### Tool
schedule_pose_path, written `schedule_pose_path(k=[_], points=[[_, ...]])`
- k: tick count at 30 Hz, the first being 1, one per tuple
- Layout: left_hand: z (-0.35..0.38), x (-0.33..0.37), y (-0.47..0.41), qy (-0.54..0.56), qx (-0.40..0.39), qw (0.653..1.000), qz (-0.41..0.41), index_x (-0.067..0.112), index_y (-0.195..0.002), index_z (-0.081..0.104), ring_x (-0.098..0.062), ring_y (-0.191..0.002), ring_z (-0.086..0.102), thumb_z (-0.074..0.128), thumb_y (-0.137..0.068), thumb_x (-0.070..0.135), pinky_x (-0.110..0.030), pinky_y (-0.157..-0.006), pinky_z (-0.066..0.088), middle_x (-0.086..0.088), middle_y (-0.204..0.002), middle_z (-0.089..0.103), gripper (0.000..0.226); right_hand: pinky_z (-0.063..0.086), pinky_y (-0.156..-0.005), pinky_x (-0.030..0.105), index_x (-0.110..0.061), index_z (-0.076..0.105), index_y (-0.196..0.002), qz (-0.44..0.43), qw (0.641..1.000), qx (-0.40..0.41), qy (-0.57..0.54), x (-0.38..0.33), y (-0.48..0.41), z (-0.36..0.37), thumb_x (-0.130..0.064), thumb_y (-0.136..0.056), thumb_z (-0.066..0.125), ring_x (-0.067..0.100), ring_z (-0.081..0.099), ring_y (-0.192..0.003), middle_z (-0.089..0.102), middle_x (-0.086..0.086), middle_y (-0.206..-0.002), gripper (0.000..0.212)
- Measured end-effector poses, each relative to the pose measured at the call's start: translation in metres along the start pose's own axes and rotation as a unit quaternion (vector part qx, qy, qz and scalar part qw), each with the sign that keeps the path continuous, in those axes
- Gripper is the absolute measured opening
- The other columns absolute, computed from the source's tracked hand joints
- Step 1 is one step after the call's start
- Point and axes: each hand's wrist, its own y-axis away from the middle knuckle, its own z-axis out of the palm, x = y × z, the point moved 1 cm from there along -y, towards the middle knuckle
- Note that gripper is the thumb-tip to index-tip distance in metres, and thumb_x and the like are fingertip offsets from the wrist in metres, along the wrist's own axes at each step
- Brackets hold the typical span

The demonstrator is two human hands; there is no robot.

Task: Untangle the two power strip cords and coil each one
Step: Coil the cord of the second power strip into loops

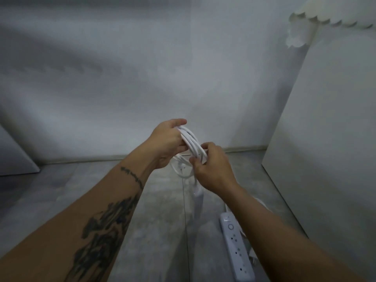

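Observation:
My left hand [167, 142] grips several loops of a white cord [191, 142], held up in front of me above the floor. My right hand [211, 169] pinches the same bundle at its lower right side. More white cord [181, 169] hangs in a loop below the hands. A blurred white strip body [198, 200] dangles under my right hand. A second white power strip [237, 247] lies flat on the floor at the lower right, partly hidden by my right forearm; its cord [264, 204] curves away behind the arm.
The floor is grey tile [158, 220]. A pale wall [142, 78] stands close ahead. A white panel or cabinet side [325, 139] rises at the right, and another white panel [14, 155] leans at the far left.

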Motion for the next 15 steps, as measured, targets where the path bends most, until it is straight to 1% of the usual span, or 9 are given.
schedule_pose_path(k=[3,6,8,9,11,12,13,14,15], points=[[0.001,0.003,0.001,0.0,-0.005,1.0,0.007,0.008,-0.132,0.051,-0.031,-0.098,0.067,0.038,-0.084,-0.02,-0.034,-0.077,0.06,-0.022,-0.115,0.059,0.057,0.047,-0.066,0.036,-0.014,0.062,-0.087,-0.054,0.998,0.03,0.034,-0.005,0.0,-0.001,-0.028,-0.086,0.058,0.027,0.058,-0.076,0.061,0.006,-0.084,0.015],[-0.003,0.007,0.004,-0.01,-0.016,1.0,0.006,0.013,-0.127,0.055,-0.028,-0.095,0.069,0.039,-0.084,-0.018,-0.035,-0.08,0.06,-0.017,-0.107,0.063,0.055,0.046,-0.056,0.038,-0.014,0.058,-0.076,-0.068,0.996,0.038,0.04,-0.009,0.0,-0.002,-0.028,-0.082,0.056,0.028,0.056,-0.062,0.061,0.004,-0.067,0.016],[-0.014,0.011,0.005,-0.103,-0.015,0.994,0.024,0.018,-0.126,0.056,-0.025,-0.085,0.073,0.046,-0.084,-0.008,-0.036,-0.076,0.061,-0.013,-0.099,0.068,0.05,0.044,-0.054,0.037,-0.015,0.058,-0.072,-0.084,0.994,0.034,0.053,-0.008,-0.004,-0.007,-0.029,-0.08,0.055,0.029,0.056,-0.06,0.059,0.003,-0.063,0.017],[-0.023,0.013,0.004,-0.19,0.011,0.98,0.056,0.023,-0.125,0.055,-0.025,-0.079,0.073,0.052,-0.083,-0.001,-0.036,-0.072,0.061,-0.011,-0.096,0.07,0.049,0.041,-0.052,0.035,-0.014,0.056,-0.07,-0.096,0.993,0.031,0.059,-0.008,-0.007,-0.011,-0.028,-0.079,0.055,0.028,0.055,-0.058,0.057,0.001,-0.06,0.017],[-0.043,0.012,0.0,-0.394,0.095,0.906,0.124,0.033,-0.123,0.056,-0.026,-0.082,0.068,0.058,-0.079,0.021,-0.036,-0.075,0.055,-0.007,-0.097,0.067,0.045,0.037,-0.05,0.032,-0.012,0.055,-0.066,-0.105,0.993,0.005,0.058,-0.006,-0.011,-0.019,-0.029,-0.076,0.055,0.024,0.055,-0.055,0.056,0.001,-0.055,0.02],[-0.052,0.01,-0.002,-0.471,0.122,0.861,0.147,0.035,-0.121,0.057,-0.025,-0.088,0.063,0.059,-0.079,0.032,-0.036,-0.081,0.052,-0.006,-0.101,0.062,0.041,0.041,-0.048,0.033,-0.01,0.058,-0.067,-0.097,0.994,-0.026,0.034,-0.005,-0.013,-0.023,-0.029,-0.075,0.054,0.023,0.059,-0.054,0.06,0.003,-0.055,0.021],[-0.057,0.003,-0.005,-0.508,0.121,0.838,0.16,0.035,-0.117,0.059,-0.025,-0.092,0.058,0.061,-0.08,0.041,-0.037,-0.084,0.049,-0.006,-0.103,0.056,0.037,0.048,-0.048,0.036,-0.008,0.062,-0.069,-0.075,0.995,-0.065,-0.006,-0.003,-0.014,-0.026,-0.028,-0.074,0.055,0.024,0.064,-0.055,0.065,0.005,-0.058,0.022],[-0.06,-0.005,-0.008,-0.511,0.099,0.839,0.16,0.032,-0.11,0.061,-0.024,-0.092,0.054,0.062,-0.082,0.046,-0.038,-0.084,0.047,-0.007,-0.103,0.053,0.032,0.053,-0.047,0.038,-0.008,0.066,-0.071,-0.043,0.993,-0.102,-0.05,0.0,-0.016,-0.029,-0.026,-0.075,0.056,0.024,0.067,-0.055,0.07,0.007,-0.062,0.021],[-0.061,-0.015,-0.01,-0.48,0.063,0.862,0.149,0.029,-0.102,0.062,-0.023,-0.09,0.053,0.062,-0.084,0.048,-0.037,-0.08,0.046,-0.006,-0.1,0.053,0.026,0.053,-0.045,0.036,-0.008,0.068,-0.073,-0.008,0.987,-0.132,-0.09,0.005,-0.016,-0.031,-0.024,-0.076,0.058,0.022,0.067,-0.053,0.072,0.007,-0.065,0.019]])
